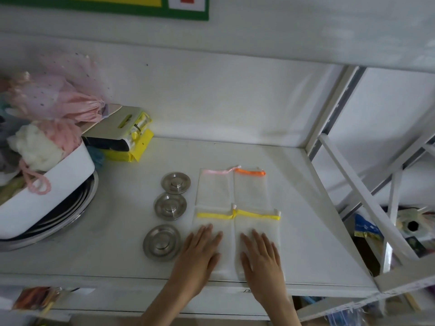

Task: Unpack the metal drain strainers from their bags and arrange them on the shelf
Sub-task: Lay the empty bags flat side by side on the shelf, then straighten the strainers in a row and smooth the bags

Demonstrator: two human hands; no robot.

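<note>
Three round metal drain strainers lie in a column on the white shelf [306,220]: a far strainer [175,182], a middle strainer [170,206] and a near strainer [162,242]. To their right several flat white mesh bags form a grid: a pink-trimmed bag [214,189], an orange-trimmed bag [250,189] and two yellow-trimmed bags [213,222] [257,223]. My left hand [200,252] lies flat, fingers spread, on the near left yellow-trimmed bag. My right hand [261,257] lies flat on the near right one. Neither hand grips anything.
A white tub [47,191] of pink and white fluff rests on stacked metal plates [77,208] at the left. Yellow packaged goods [127,137] sit behind it. A white shelf frame [367,198] stands at the right, with items below.
</note>
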